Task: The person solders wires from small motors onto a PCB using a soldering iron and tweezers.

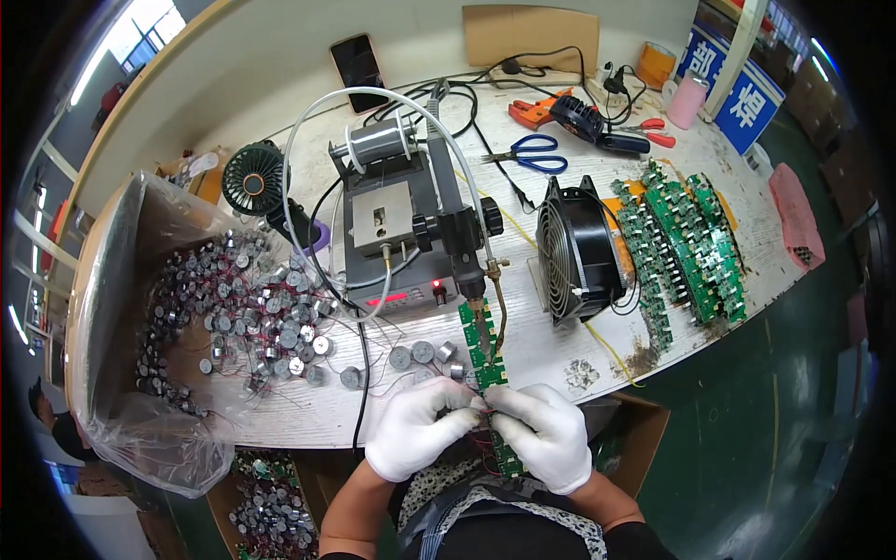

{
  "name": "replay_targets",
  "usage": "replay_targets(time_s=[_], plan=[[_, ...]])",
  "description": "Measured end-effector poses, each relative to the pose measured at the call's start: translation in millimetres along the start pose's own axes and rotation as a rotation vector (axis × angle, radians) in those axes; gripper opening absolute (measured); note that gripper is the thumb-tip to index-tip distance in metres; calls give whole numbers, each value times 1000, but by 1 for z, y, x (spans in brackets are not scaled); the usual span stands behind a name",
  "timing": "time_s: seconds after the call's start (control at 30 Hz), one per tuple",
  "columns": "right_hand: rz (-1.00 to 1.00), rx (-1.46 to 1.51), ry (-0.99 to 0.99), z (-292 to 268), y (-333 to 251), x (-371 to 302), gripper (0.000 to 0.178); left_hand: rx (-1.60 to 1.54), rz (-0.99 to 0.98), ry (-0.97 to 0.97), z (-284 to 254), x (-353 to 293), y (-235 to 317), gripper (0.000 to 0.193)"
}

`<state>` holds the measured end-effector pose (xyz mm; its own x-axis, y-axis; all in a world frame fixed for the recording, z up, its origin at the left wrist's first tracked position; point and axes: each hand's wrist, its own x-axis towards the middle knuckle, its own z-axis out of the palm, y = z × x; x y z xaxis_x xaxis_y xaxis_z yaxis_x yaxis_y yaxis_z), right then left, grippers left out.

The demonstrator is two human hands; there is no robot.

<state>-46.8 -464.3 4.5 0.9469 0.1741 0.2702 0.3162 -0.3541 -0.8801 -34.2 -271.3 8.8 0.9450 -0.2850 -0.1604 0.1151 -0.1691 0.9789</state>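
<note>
Bare desk (551, 350) lies just right of the green board strip (483, 341), near the black fan (577, 250). Leftward, loose round metal parts (280, 322) and thin wires crowd the surface. The soldering station (397, 233) blocks the far side; stacked circuit boards (686, 247) fill the right end.

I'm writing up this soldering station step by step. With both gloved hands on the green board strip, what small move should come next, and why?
Probably nudge the green board strip a little forward under the soldering tip. Both the left hand and right hand pinch its near end, where thin red wires sit, while the tip hangs over the strip's far part.
</note>
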Motion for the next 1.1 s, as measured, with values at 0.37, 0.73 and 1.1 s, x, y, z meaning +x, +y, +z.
replay_targets(time_s=[0.37,0.73,1.1], plan=[[17,34,62,-1,3,-6,31,-5,-49,156,7,-1,-7,13],[-39,-49,25,0,0,-4,32,-140,3,52,3,-3,-2,16],[0,39,37,1,-4,-4,30,180,-32,109,8,-2,2,15]])
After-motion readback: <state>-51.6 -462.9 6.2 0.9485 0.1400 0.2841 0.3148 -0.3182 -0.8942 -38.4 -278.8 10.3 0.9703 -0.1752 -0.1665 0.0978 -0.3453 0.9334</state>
